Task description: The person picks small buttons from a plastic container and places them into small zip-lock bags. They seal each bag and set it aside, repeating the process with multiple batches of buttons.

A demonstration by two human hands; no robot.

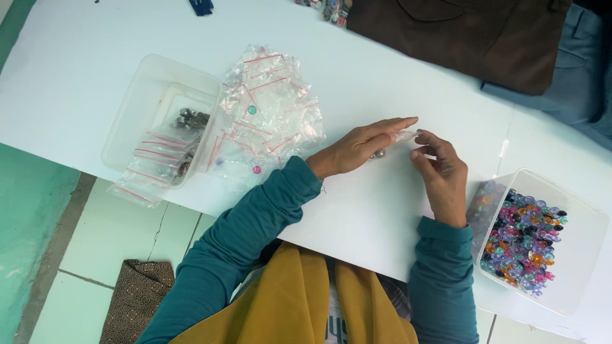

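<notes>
Left hand lies flat on the white surface, fingers extended over a small clear bag, pressing it down. Right hand pinches the bag's edge with its fingertips. Tub of coloured beads sits at right; pile of empty bags at left.

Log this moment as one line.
left hand: flat on small clear bag | right hand: pinching bag's end | bead tub: right | bag pile: left
</notes>
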